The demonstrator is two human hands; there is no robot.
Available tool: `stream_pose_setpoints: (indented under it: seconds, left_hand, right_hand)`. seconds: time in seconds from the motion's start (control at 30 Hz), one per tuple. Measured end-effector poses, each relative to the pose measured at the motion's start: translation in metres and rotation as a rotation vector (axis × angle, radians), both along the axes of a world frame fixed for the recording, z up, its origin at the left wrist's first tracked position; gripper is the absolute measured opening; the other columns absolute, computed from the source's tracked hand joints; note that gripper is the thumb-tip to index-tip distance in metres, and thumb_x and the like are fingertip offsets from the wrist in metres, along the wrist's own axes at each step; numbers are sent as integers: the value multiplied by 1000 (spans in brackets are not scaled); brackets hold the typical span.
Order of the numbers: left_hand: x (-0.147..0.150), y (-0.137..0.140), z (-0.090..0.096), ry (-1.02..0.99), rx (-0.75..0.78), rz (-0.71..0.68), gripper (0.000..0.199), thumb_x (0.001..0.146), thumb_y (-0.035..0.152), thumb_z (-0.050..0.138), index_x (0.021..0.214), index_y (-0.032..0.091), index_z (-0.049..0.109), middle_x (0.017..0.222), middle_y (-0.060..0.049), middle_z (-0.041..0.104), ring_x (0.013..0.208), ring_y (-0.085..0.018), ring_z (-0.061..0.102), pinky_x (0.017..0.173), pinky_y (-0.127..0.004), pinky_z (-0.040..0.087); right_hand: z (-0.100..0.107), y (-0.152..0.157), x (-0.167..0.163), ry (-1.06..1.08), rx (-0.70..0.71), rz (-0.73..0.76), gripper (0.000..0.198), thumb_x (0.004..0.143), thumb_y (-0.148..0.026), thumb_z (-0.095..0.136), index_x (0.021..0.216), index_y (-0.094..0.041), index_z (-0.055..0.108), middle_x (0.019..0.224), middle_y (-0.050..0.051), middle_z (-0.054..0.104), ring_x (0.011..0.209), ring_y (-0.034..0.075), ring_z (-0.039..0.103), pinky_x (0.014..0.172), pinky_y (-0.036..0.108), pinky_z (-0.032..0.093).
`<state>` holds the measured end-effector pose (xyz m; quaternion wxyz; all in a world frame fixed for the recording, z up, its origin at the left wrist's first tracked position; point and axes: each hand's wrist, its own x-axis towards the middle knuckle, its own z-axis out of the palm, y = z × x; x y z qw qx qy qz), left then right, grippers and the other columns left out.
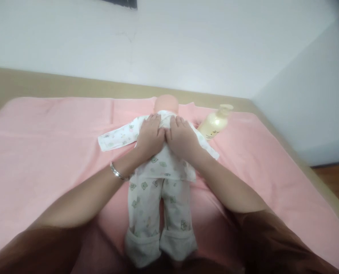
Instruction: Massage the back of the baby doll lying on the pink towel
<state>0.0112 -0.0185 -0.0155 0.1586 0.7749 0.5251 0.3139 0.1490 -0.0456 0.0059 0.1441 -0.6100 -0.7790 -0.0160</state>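
Observation:
A baby doll [163,161] in a white printed top and trousers lies stretched out on a pink cloth [58,152], its head away from me. No face shows on its bald head [166,103]. Flat on the left side of its upper body rests my left hand [150,135], fingers stretched toward the doll's shoulder. My right hand [183,137] lies the same way on the right side, and the two thumbs meet near the middle. Neither hand grasps anything. The doll's sleeves spread outward, and its trouser cuffs are rolled up.
A pale yellow pump bottle [215,122] lies tilted on the cloth, right of the doll's shoulder. Beyond the cloth runs the tan table edge [123,86], with a white wall [186,45] behind it. At the lower right, brown floor [336,179] shows.

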Motion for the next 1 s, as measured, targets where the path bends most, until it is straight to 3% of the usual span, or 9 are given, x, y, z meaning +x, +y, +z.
stream_pose_setpoints:
  seconds: [0.2, 0.37, 0.57, 0.7, 0.8, 0.9, 1.0]
  left_hand:
    - [-10, 17, -2, -80, 19, 1, 54, 85, 30, 36, 131, 10, 58, 135, -16, 62, 126, -30, 55, 120, -49, 39]
    - [-9, 14, -3, -102, 4, 16, 54, 86, 30, 36, 132, 12, 57, 136, -16, 61, 128, -30, 53, 119, -50, 39]
    - [-10, 17, -7, -73, -9, 27, 57, 89, 34, 38, 137, 9, 53, 144, -16, 56, 135, -31, 48, 123, -49, 34]
    - [-8, 14, -5, -31, 21, 34, 52, 91, 31, 40, 136, 11, 54, 143, -16, 57, 134, -31, 50, 121, -49, 36]
    - [-1, -5, 2, 113, 101, 62, 48, 94, 25, 37, 135, 8, 55, 138, -19, 60, 132, -34, 53, 118, -53, 39]
    - [7, -25, 10, 293, 188, 30, 48, 93, 17, 38, 136, 1, 54, 143, -24, 56, 137, -37, 50, 118, -54, 39]
    - [6, -26, 14, 346, 212, -22, 46, 94, 13, 36, 133, 2, 57, 143, -22, 57, 140, -33, 50, 122, -50, 37]
  right_hand:
    - [6, -41, -21, -66, 41, 60, 56, 100, -22, 33, 147, 6, 45, 150, 30, 47, 145, 39, 43, 123, 56, 31]
    - [14, -17, -3, 71, -78, 162, 53, 99, -20, 31, 144, -2, 52, 153, 20, 49, 148, 30, 41, 123, 47, 36]
    - [-2, 23, 13, 109, -49, 59, 61, 102, -35, 37, 154, -3, 38, 160, 21, 37, 151, 35, 31, 125, 56, 25]
    - [-10, 25, 15, 105, -18, 69, 61, 102, -36, 34, 154, -5, 38, 158, 21, 40, 149, 34, 35, 123, 55, 26]
    - [-11, 25, 17, 96, -8, 74, 60, 102, -36, 35, 153, -5, 40, 158, 22, 41, 147, 35, 37, 122, 55, 29]
    - [-8, 25, 19, 90, 3, 100, 59, 103, -37, 34, 152, -6, 41, 155, 22, 44, 142, 36, 43, 118, 55, 35]
    - [-3, 17, 14, 51, 16, 88, 56, 104, -34, 34, 152, -5, 42, 148, 23, 51, 136, 37, 49, 114, 55, 39]
